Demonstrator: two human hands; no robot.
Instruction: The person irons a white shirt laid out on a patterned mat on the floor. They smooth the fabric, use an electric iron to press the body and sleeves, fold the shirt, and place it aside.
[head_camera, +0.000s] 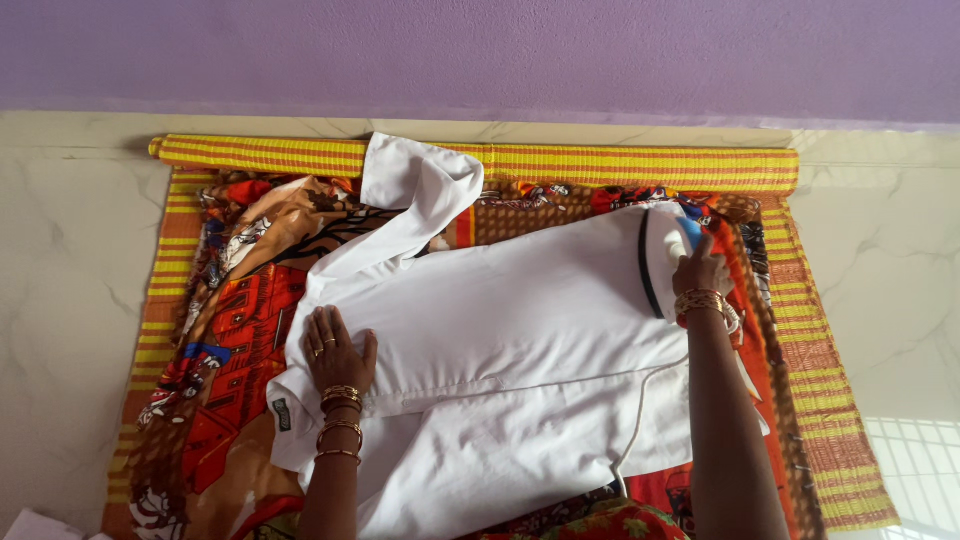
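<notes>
A white shirt lies spread flat over a patterned orange cloth on a yellow striped mat. My left hand presses flat on the shirt near its left side, fingers apart. My right hand grips the handle of a white electric iron resting on the shirt's far right end. The iron's white cord trails back toward me across the shirt. One sleeve is folded up toward the mat's rolled edge.
The mat lies on a pale marble floor against a purple wall. A rolled end of the mat runs along the wall. A bit of white paper sits at the bottom left corner.
</notes>
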